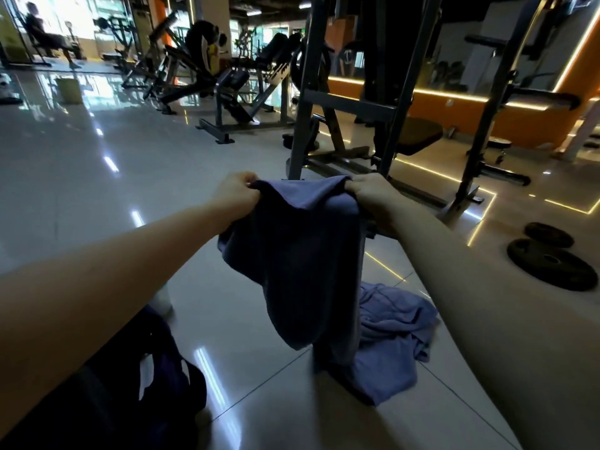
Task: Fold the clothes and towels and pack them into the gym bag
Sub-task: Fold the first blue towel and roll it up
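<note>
A blue towel (pixel 298 254) hangs in the air in front of me, its lower end reaching the tiled floor. My left hand (pixel 237 193) grips its top left corner and my right hand (pixel 370 193) grips the top right corner, both at the same height with arms stretched out. A second, lighter blue cloth (pixel 396 323) lies crumpled on the floor behind the hanging towel. The dark gym bag (pixel 156 378) sits on the floor at the lower left, partly hidden under my left arm.
A metal rack frame (pixel 324 102) stands just beyond my hands. Two black weight plates (pixel 552 264) lie on the floor at the right. Gym machines (pixel 227 86) fill the background, and a person sits far off at the upper left. A pale bottle-like object (pixel 162 300) stands near the bag.
</note>
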### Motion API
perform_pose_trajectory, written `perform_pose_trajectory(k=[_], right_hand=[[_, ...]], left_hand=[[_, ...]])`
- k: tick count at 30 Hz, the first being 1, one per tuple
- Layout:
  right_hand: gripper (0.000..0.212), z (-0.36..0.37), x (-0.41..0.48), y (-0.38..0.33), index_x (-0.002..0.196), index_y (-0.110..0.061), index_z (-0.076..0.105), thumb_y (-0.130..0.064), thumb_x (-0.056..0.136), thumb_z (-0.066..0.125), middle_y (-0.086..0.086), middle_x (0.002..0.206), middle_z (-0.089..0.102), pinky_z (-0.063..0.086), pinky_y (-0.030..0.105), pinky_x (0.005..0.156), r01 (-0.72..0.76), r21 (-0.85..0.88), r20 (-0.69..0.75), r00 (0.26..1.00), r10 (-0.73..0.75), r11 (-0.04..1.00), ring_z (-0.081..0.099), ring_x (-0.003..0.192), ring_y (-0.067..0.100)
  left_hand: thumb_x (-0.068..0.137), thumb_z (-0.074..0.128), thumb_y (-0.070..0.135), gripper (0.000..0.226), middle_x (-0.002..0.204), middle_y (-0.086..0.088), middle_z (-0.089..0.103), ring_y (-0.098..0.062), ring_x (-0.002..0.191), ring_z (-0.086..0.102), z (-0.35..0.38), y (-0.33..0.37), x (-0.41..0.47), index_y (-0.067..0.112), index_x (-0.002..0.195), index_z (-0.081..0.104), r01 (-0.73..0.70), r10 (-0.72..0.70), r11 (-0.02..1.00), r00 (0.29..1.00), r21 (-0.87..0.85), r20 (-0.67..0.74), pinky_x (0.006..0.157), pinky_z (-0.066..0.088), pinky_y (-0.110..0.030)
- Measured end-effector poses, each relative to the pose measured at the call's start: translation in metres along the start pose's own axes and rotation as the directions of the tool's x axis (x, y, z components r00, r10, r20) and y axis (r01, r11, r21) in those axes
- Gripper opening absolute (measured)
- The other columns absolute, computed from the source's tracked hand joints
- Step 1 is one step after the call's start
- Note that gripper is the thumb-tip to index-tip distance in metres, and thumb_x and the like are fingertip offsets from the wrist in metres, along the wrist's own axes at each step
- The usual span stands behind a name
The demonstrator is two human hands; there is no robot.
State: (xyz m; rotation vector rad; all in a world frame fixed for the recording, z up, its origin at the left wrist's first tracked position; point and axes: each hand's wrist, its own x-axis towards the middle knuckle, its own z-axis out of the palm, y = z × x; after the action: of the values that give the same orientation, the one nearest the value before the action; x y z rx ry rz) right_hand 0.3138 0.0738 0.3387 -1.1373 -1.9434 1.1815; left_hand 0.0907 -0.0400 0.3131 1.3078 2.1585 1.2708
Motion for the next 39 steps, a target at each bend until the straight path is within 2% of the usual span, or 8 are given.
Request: perform_pose_trajectory(k=[5, 11, 16, 21, 27, 29, 31, 39], right_hand=[[0.017, 0.053, -0.001, -0.011, 0.089, -0.017, 0.066, -0.028, 0.100, 0.059, 0.007, 0.087, 0.067, 0.051, 0.033, 0.067, 0.114, -0.089, 0.198, 0.976, -0.095, 0.989, 0.064, 0.079, 0.021], [0.026, 0.082, 0.001, -0.013, 0.100, -0.008, 0.062, -0.033, 0.095, 0.068, 0.007, 0.076, 0.061, 0.050, 0.030, 0.056, 0.103, 0.008, 0.248, 0.963, -0.102, 0.995, 0.063, 0.062, 0.015], [0.039, 0.108, 0.005, 0.012, 0.118, -0.008, 0.063, -0.017, 0.084, 0.079, 0.011, 0.095, 0.067, 0.052, 0.028, 0.061, 0.123, -0.066, 0.448, 0.891, -0.081, 0.990, 0.064, 0.078, 0.020], [0.018, 0.130, 0.015, 0.036, 0.091, -0.012, 0.070, -0.015, 0.076, 0.061, 0.006, 0.084, 0.068, 0.055, 0.036, 0.069, 0.193, -0.358, 0.274, 0.957, -0.095, 0.914, 0.064, 0.078, 0.022], [0.018, 0.129, 0.012, 0.032, 0.067, -0.012, 0.053, -0.008, 0.084, 0.048, 0.003, 0.061, 0.051, 0.034, 0.030, 0.057, -0.092, 0.077, 0.197, 0.978, 0.075, 0.993, 0.044, 0.060, 0.021], [0.028, 0.128, 0.009, 0.025, 0.086, -0.011, 0.066, -0.037, 0.093, 0.058, 0.002, 0.078, 0.069, 0.048, 0.035, 0.069, -0.051, 0.118, 0.250, 0.968, 0.020, 0.992, 0.061, 0.075, 0.021], [0.051, 0.124, 0.007, 0.019, 0.104, -0.011, 0.062, -0.057, 0.085, 0.069, 0.003, 0.096, 0.066, 0.048, 0.035, 0.075, 0.104, -0.059, 0.282, 0.956, -0.083, 0.993, 0.061, 0.087, 0.019], [0.019, 0.115, 0.012, 0.049, 0.093, -0.015, 0.052, -0.005, 0.078, 0.059, 0.008, 0.095, 0.057, 0.038, 0.032, 0.066, 0.273, -0.609, 0.296, 0.949, -0.106, 0.745, 0.055, 0.088, 0.029]], left_hand=[[0.079, 0.085, 0.011, 0.095, 0.130, 0.003, 0.054, -0.012, 0.118, 0.055, 0.018, -0.007, -0.014, 0.033, 0.153, 0.030, -0.178, 0.192, 0.981, 0.913, -0.070, 0.360, 0.095, 0.050, -0.029], [0.095, 0.061, 0.011, 0.021, 0.081, -0.002, 0.064, -0.015, 0.080, 0.060, 0.007, -0.003, -0.003, 0.022, 0.078, 0.067, -0.118, 0.108, 0.992, 0.970, 0.033, 0.218, 0.069, 0.048, -0.024], [0.096, 0.055, 0.008, 0.022, 0.069, -0.001, 0.056, -0.011, 0.067, 0.053, -0.019, -0.005, 0.007, 0.020, 0.081, 0.064, 0.056, -0.022, 0.972, 0.989, -0.230, 0.148, 0.061, 0.042, -0.023], [0.096, 0.056, 0.024, 0.014, 0.081, 0.001, 0.065, -0.012, 0.076, 0.061, -0.033, -0.004, 0.013, 0.020, 0.089, 0.068, 0.018, -0.065, 0.958, 0.986, -0.287, -0.156, 0.069, 0.048, -0.026], [0.089, 0.058, 0.026, 0.022, 0.080, -0.012, 0.061, -0.023, 0.075, 0.060, -0.046, -0.019, 0.013, 0.007, 0.088, 0.069, 0.087, -0.200, 0.933, 0.932, -0.350, -0.301, 0.066, 0.045, -0.031], [0.088, 0.059, 0.026, 0.017, 0.082, -0.013, 0.061, -0.025, 0.077, 0.060, -0.051, -0.025, 0.016, 0.011, 0.088, 0.066, 0.132, -0.255, 0.923, 0.913, -0.361, -0.318, 0.067, 0.045, -0.032], [0.089, 0.059, 0.024, 0.013, 0.082, -0.011, 0.058, -0.024, 0.076, 0.056, -0.054, -0.029, 0.017, 0.011, 0.088, 0.064, 0.167, -0.295, 0.914, 0.899, -0.369, -0.324, 0.066, 0.042, -0.032], [0.088, 0.056, 0.022, 0.015, 0.070, -0.006, 0.054, -0.023, 0.065, 0.052, -0.057, -0.033, 0.022, 0.011, 0.078, 0.059, 0.163, -0.317, 0.903, 0.877, -0.397, -0.361, 0.060, 0.040, -0.029]])
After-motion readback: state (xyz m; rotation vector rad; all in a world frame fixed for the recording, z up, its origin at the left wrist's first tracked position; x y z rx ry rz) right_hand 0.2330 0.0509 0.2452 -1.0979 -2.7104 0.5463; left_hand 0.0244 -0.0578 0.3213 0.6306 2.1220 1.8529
